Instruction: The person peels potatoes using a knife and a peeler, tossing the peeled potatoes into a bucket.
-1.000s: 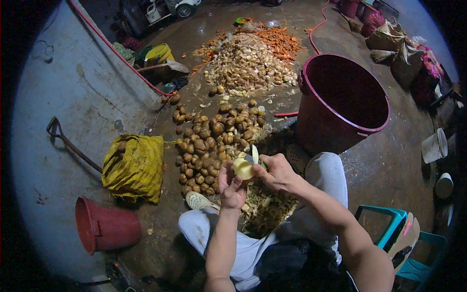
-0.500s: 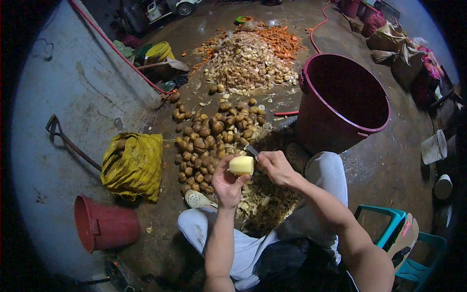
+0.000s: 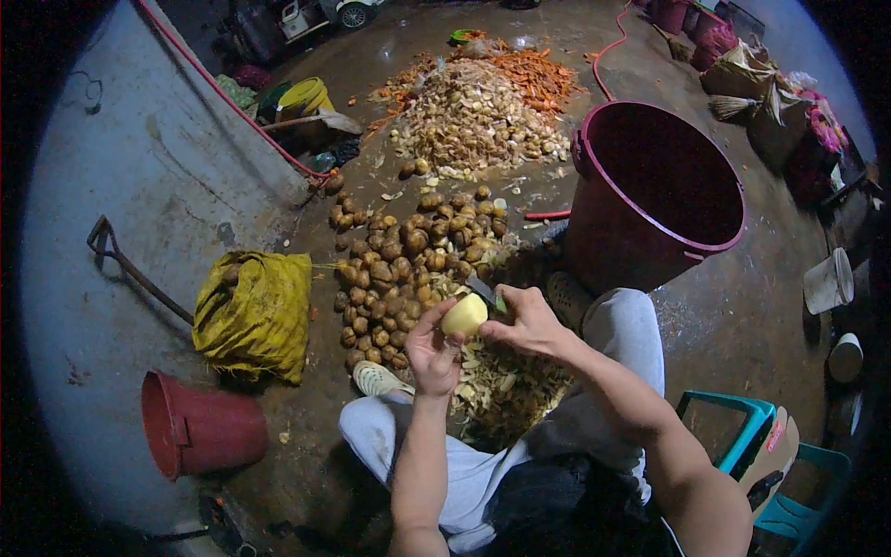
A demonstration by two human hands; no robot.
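My left hand (image 3: 434, 357) holds a pale yellow peeled potato (image 3: 465, 316) between its thumb and fingers. In my right hand (image 3: 531, 323) is a knife (image 3: 482, 289), its blade angled up and left beside the potato and a bit of green showing at the handle. The right thumb reaches towards the potato's right side. Unpeeled brown potatoes (image 3: 381, 276) lie on the floor just beyond my hands. Below them, between my legs, is a heap of peelings (image 3: 506, 385).
A large maroon tub (image 3: 613, 223) stands at the right, a red bucket (image 3: 218, 429) and yellow sack (image 3: 255, 320) at the left. Farther off are a pale heap of scraps (image 3: 473, 116) and orange pieces (image 3: 534, 79). A teal stool (image 3: 738, 405) is at the lower right.
The cut-off strip on the blade, seen a second ago, is gone. The potato has been turned in my left hand, and the knife has come back close to it.
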